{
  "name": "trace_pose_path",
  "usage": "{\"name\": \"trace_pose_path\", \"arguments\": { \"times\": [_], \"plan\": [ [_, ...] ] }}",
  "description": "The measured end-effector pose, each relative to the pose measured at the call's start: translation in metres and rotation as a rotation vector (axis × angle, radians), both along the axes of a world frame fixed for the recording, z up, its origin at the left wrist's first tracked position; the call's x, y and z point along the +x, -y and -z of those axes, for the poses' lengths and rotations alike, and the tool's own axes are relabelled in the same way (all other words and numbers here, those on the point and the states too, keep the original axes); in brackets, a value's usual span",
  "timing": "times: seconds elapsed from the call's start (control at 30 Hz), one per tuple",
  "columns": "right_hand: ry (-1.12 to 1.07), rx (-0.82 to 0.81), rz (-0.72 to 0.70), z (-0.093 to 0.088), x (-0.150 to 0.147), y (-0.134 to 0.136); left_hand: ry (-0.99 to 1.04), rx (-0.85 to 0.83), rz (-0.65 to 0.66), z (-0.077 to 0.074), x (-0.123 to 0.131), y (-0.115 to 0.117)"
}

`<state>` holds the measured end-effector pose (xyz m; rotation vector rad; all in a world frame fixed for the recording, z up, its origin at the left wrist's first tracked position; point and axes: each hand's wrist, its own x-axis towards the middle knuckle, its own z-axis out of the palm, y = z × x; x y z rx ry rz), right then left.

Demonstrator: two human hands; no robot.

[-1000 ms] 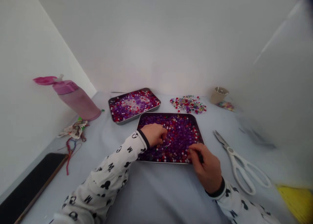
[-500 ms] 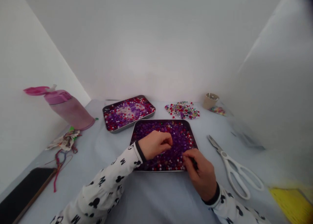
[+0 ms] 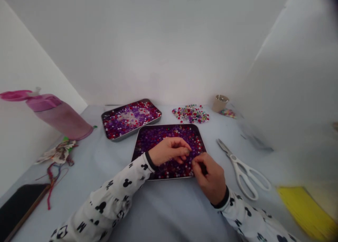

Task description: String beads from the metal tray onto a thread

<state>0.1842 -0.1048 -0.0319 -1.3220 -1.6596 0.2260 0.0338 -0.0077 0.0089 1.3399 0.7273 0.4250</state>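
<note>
Head-camera view, as I read it from my remote station: a person's 2 bare hands work over a shallow metal tray (image 3: 169, 125) at the centre of the frame, on a pale blue cloth (image 3: 169, 208). Purple, red and white beads (image 3: 158, 138) cover the near tray from rim to rim, with no bare patch in the part I can see. A second metal tray (image 3: 138, 130) at 11 o'clock holds similar beads around a paler middle, and a loose heap of mixed beads (image 3: 190, 113) lies at 1 o'clock. The left hand (image 3: 169, 150) enters from 7 o'clock and curls above the beads, its fingertips (image 3: 187, 151) drawn almost together; I cannot tell whether they hold a bead. The right hand (image 3: 210, 177) enters from 5 o'clock at the tray's lower right edge, its fingertips (image 3: 196, 161) pinched closely on a small dark object (image 3: 203, 168) that I cannot identify. Around them, white-handled scissors (image 3: 241, 173) lie at 3 o'clock, a beige cup (image 3: 220, 103) at 1 o'clock, a pink bottle (image 3: 62, 118) at 10 o'clock, tangled threads (image 3: 51, 175) at 8 o'clock and a black phone (image 3: 23, 206) at 8 o'clock.
</note>
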Motion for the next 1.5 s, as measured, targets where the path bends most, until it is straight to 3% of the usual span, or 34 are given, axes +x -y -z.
{"name": "trace_pose_path", "arguments": {
  "times": [0.6, 1.5],
  "plan": [
    [0.029, -0.004, 0.017, 0.0021, 0.002, 0.0011, 0.027, -0.089, 0.106, 0.0001, 0.0008, 0.0011],
    [0.019, -0.003, 0.01, 0.0015, -0.0004, -0.0004, 0.012, -0.093, 0.11, 0.0032, 0.0003, 0.0009]
  ]
}}
